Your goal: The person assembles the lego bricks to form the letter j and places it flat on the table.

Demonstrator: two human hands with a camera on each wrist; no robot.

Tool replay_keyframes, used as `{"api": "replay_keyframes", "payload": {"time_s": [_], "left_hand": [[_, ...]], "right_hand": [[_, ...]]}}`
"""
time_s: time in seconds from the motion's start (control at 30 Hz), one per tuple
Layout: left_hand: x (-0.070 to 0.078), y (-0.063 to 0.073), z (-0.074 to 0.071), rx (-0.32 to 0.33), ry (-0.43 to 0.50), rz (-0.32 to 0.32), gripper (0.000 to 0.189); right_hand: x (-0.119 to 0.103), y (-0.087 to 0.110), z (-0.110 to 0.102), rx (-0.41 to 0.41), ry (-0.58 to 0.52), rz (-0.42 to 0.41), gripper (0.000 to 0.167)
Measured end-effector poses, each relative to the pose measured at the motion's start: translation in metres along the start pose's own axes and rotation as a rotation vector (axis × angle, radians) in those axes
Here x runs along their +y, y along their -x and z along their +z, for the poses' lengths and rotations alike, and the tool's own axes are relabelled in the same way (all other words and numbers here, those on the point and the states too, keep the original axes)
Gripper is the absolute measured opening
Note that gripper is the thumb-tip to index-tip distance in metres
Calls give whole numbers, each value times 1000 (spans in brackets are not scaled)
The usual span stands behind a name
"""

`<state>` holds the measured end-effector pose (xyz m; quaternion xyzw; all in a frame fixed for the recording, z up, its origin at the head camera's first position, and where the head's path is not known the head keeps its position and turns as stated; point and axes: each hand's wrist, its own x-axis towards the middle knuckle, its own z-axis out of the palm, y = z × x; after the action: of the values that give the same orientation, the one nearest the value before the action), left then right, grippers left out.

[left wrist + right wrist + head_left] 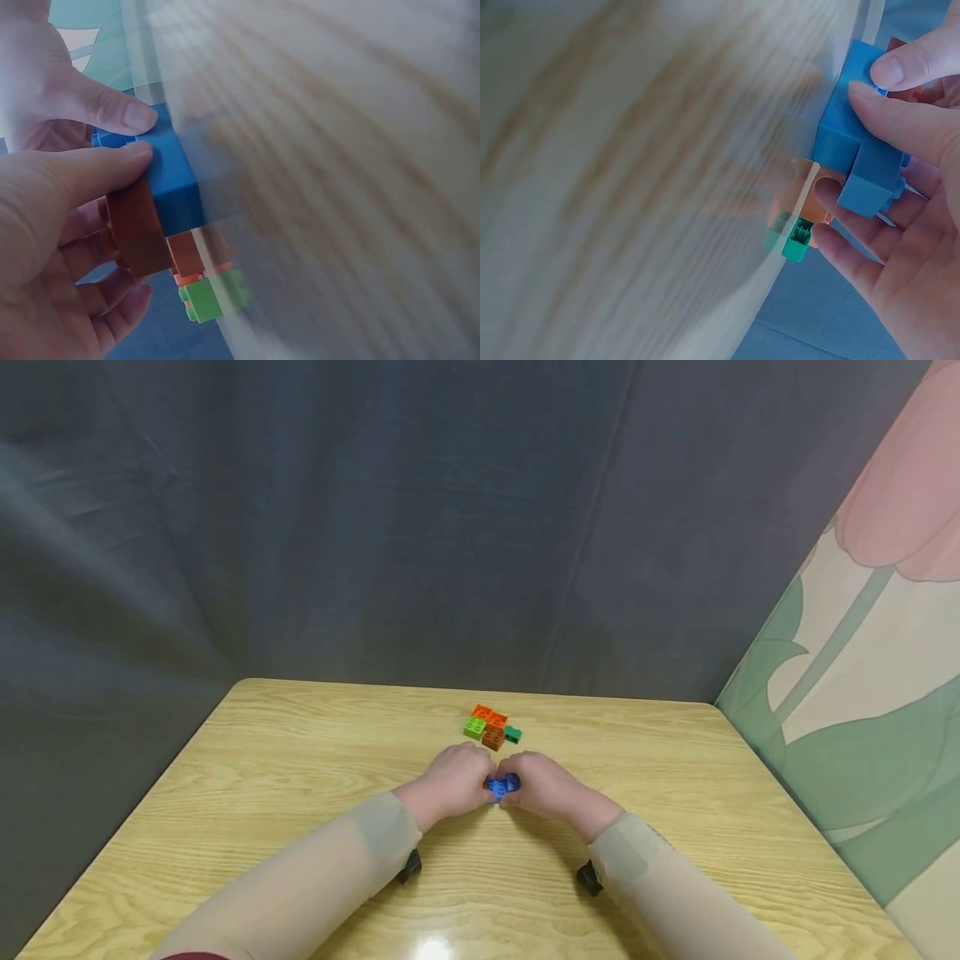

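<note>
The left hand (461, 779) pinches the held cluster from one side, its thumb lying across the seam where a brown brick (139, 232) meets a long blue brick (176, 184), its fingers curled behind the brown one. The right hand (547, 787) grips the other end, thumb pressed on the long blue brick, fingers under a smaller blue brick (871, 176) set against the same piece. The cluster sits between the two hands, near the middle of the table (225, 793); whether the joints are fully seated (the thumbs cover part of the seams) I cannot tell.

The likeliest trouble, I judge, is uneven pressure: if one thumb bears harder than the other, the long brick could tilt and lift off one neighbour while the other stays fixed. Studs slightly out of line would leave a gap, and a slipping thumb could knock a brick loose onto the wood.

Just beyond the hands lie a brown block (493, 737), a lime green brick (474, 727), orange bricks (489, 716) and a small dark green piece (512, 734). They are close enough that a stray knuckle might scatter them. Behind the table hangs a dark curtain (450, 527).
</note>
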<state>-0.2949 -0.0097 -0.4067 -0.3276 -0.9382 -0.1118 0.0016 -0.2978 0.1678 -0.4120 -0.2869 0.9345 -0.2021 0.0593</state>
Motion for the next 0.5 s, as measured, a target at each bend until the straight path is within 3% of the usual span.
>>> {"api": "replay_keyframes", "payload": {"time_s": [0.3, 0.4, 0.5], "left_hand": [[1, -3, -1, -22, 31, -32, 16], [-1, -3, 0, -25, 32, -41, 18], [-2, -3, 0, -27, 33, -39, 17]], "right_hand": [[4, 2, -13, -87, -126, -34, 32], [6, 1, -20, -76, -177, -62, 29], [10, -3, -24, -35, -221, -35, 25]]}}
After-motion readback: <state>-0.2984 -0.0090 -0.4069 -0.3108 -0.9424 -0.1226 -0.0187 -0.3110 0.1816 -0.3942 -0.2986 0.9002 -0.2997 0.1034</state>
